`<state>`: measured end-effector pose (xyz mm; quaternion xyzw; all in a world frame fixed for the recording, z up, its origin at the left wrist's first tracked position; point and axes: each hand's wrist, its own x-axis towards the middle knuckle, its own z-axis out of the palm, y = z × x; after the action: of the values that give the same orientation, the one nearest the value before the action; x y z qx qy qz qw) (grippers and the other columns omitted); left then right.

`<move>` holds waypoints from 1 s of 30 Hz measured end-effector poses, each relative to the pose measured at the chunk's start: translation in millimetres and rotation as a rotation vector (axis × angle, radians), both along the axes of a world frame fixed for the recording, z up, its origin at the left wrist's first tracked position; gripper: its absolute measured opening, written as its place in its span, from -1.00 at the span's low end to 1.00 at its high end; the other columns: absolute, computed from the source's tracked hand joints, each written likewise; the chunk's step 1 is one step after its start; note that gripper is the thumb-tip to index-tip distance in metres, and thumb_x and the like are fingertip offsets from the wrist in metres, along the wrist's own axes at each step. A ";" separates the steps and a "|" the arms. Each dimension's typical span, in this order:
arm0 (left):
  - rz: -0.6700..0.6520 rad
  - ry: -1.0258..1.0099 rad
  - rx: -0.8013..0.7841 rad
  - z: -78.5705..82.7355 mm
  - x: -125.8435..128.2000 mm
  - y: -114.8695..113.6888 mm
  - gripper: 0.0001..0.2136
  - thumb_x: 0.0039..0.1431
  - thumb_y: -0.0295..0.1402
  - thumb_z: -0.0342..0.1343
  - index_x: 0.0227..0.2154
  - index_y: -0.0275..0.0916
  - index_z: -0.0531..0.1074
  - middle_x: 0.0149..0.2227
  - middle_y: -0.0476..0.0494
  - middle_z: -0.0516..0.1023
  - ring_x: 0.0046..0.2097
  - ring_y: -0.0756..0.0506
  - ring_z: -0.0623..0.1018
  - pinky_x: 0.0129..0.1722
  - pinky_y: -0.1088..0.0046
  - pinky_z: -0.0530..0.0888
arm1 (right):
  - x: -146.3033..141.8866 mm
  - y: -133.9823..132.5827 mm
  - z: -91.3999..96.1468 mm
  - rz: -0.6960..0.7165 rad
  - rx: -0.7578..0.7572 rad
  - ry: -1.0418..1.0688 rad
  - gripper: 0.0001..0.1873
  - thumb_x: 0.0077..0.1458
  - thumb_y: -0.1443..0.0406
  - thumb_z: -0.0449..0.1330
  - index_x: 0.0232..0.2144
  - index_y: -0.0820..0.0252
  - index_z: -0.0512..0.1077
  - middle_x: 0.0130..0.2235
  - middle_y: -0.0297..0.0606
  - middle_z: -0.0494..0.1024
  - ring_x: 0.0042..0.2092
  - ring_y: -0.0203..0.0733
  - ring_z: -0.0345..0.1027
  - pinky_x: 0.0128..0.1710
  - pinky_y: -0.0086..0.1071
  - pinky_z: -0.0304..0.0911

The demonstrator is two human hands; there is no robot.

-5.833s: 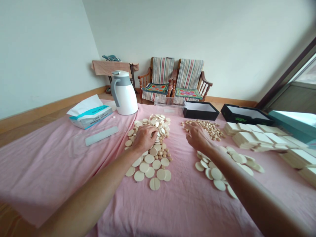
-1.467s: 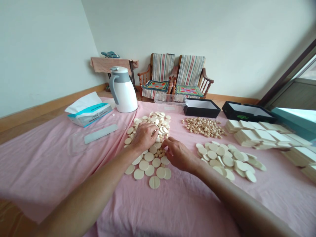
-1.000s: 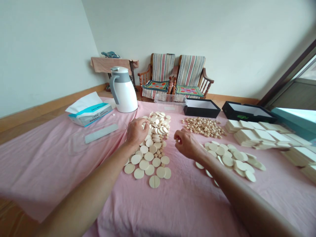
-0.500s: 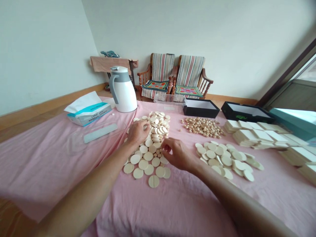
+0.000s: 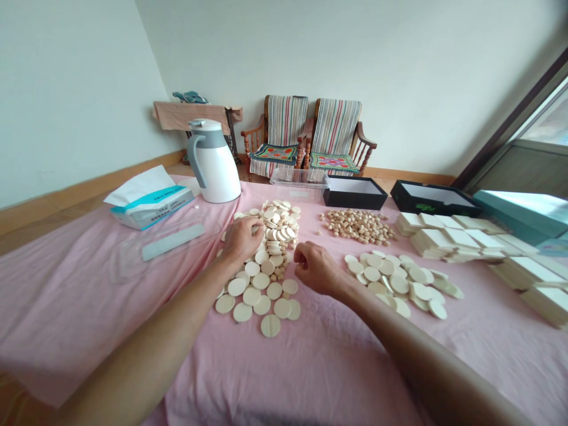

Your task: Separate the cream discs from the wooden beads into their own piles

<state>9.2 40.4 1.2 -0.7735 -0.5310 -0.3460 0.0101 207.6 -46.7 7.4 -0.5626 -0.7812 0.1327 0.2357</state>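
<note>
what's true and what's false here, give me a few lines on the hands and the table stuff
The left hand rests on the heap of discs. True.
The right hand lies on the pegs. False: it is curled next to the spread discs, apart from the pegs.
The white jug stands upright. True.
The tissue pack sits right of the pegs. False: it lies far left, near the jug.

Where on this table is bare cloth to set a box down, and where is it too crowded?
Free: the near cloth in front of the middle discs, and the left side, nearer than the grey strip. Crowded: everything from the middle discs rightward to the square stacks.
</note>
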 end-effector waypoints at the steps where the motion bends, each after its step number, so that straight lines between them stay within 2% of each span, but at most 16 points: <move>1: 0.002 0.000 -0.004 -0.1 -0.1 0.1 -0.80 0.07 -0.35 0.04 -0.33 -0.19 0.55 -0.27 -0.12 0.63 -0.20 -0.14 0.56 -0.19 0.41 0.45 | 7.6 4.7 -0.2 -0.045 0.013 -0.034 -0.82 -0.19 0.52 0.05 -0.48 0.20 0.29 -0.43 -0.29 0.35 -0.44 -0.31 0.15 -0.46 -0.47 -0.01; 5: 0.004 0.004 -0.013 -1.0 -0.5 1.0 -0.81 0.06 -0.36 0.04 -0.33 -0.19 0.55 -0.27 -0.11 0.63 -0.19 -0.13 0.56 -0.18 0.42 0.45 | 43.5 25.6 -1.4 -0.219 0.080 -0.158 -0.80 -0.15 0.52 0.04 -0.43 0.23 0.35 -0.37 -0.20 0.38 -0.39 -0.24 0.20 -0.43 -0.43 0.02; 9: -0.012 0.000 -0.011 -1.8 -0.5 1.1 -0.81 0.07 -0.36 0.03 -0.33 -0.19 0.55 -0.26 -0.11 0.63 -0.20 -0.13 0.56 -0.18 0.42 0.45 | 66.0 37.3 -1.7 -0.418 0.219 -0.203 -0.64 -0.03 0.54 -0.04 -0.19 0.30 0.40 -0.19 -0.02 0.42 -0.31 -0.16 0.30 -0.39 -0.39 0.11; 11: -0.013 -0.003 -0.013 -1.8 -0.4 0.9 -0.81 0.07 -0.36 0.03 -0.33 -0.20 0.55 -0.26 -0.11 0.63 -0.20 -0.13 0.56 -0.18 0.42 0.45 | 66.4 38.9 -2.5 -0.363 0.215 -0.179 -0.61 0.03 0.53 -0.06 -0.14 0.30 0.42 -0.15 -0.01 0.45 -0.25 -0.13 0.35 -0.31 -0.37 0.18; 13: -0.015 -0.003 -0.014 -1.6 -0.4 0.7 -0.81 0.07 -0.37 0.04 -0.33 -0.20 0.55 -0.27 -0.11 0.62 -0.20 -0.13 0.56 -0.17 0.42 0.45 | 60.9 39.0 -4.7 -0.209 0.152 -0.127 -0.60 0.05 0.54 -0.06 -0.13 0.29 0.44 -0.14 -0.04 0.50 -0.15 -0.14 0.38 -0.16 -0.36 0.22; 16: -0.019 0.000 -0.009 -1.5 -0.4 0.7 -0.81 0.08 -0.36 0.03 -0.33 -0.20 0.55 -0.27 -0.11 0.62 -0.20 -0.13 0.56 -0.17 0.41 0.44 | 50.8 38.5 -10.1 0.002 0.067 -0.099 -0.53 0.05 0.56 -0.06 -0.02 0.30 0.40 -0.01 -0.06 0.49 0.02 -0.17 0.34 0.03 -0.34 0.18; 18: -0.021 0.000 -0.005 -1.4 -0.4 0.5 -0.81 0.09 -0.36 0.03 -0.33 -0.19 0.55 -0.27 -0.11 0.62 -0.20 -0.13 0.56 -0.18 0.42 0.44 | 48.8 39.2 -14.0 0.024 0.035 -0.126 -0.50 0.04 0.56 -0.05 0.03 0.32 0.36 0.07 -0.03 0.44 0.09 -0.16 0.30 0.08 -0.33 0.16; 22: -0.011 -0.007 -0.007 -1.4 -0.4 0.1 -0.82 0.07 -0.37 0.04 -0.34 -0.19 0.55 -0.28 -0.10 0.63 -0.21 -0.13 0.56 -0.19 0.42 0.45 | 57.3 42.6 -17.0 -0.133 0.027 -0.148 -0.49 0.02 0.58 -0.06 0.04 0.42 0.33 0.06 0.13 0.42 0.05 -0.06 0.35 0.05 -0.24 0.20; 25: -0.016 -0.014 -0.011 -1.7 -0.6 0.3 -0.81 0.06 -0.38 0.04 -0.34 -0.20 0.55 -0.28 -0.10 0.63 -0.22 -0.12 0.57 -0.20 0.43 0.45 | 59.9 39.6 -9.2 -0.173 0.057 -0.128 -0.54 0.05 0.56 -0.05 0.01 0.39 0.36 0.00 0.08 0.47 0.00 -0.08 0.37 0.01 -0.26 0.21; 27: -0.014 -0.013 -0.013 -1.8 -0.6 0.6 -0.80 0.06 -0.37 0.04 -0.32 -0.20 0.56 -0.27 -0.11 0.63 -0.21 -0.12 0.57 -0.20 0.44 0.45 | 54.4 31.4 1.6 -0.124 0.050 -0.095 -0.64 0.06 0.52 -0.01 -0.11 0.32 0.43 -0.11 -0.04 0.53 -0.09 -0.14 0.41 -0.08 -0.32 0.25; 30: 0.002 -0.010 -0.022 -1.6 -0.1 0.4 -0.79 0.06 -0.36 0.03 -0.30 -0.21 0.56 -0.25 -0.11 0.63 -0.19 -0.13 0.56 -0.18 0.44 0.45 | 38.3 11.0 20.0 0.101 -0.109 -0.034 -0.79 0.02 0.45 0.07 -0.29 0.24 0.44 -0.31 -0.22 0.55 -0.30 -0.24 0.40 -0.28 -0.41 0.26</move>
<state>9.1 40.8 -0.3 -0.7713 -0.5356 -0.3439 -0.0005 245.9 -35.8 27.3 -0.5368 -0.8040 0.1773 0.1843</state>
